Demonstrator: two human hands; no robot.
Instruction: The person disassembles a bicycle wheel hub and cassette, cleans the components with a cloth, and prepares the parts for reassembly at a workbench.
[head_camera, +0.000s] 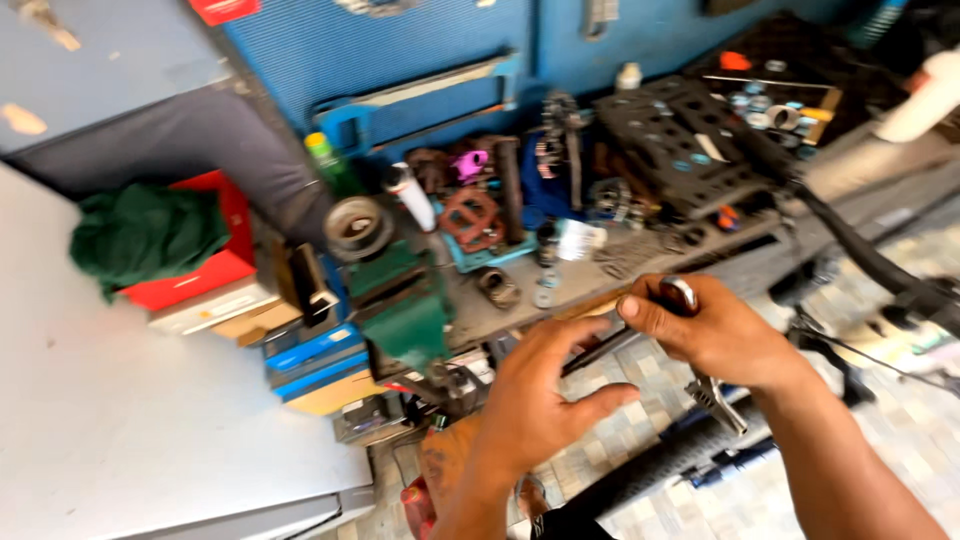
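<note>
Metal tool (700, 380) at lower right of frame, being clamped in the right hand (715, 335) while the left hand (535, 400) hovering spread and empty; possibly slipping onto the floor tiles (640, 400) if grip loosening.

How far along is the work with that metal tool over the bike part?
Done: nothing visibly finished. In hand: the right hand grips a metal tool above a black bike part; the left hand is open beside it. Left: loose parts lie on the workbench.
</note>
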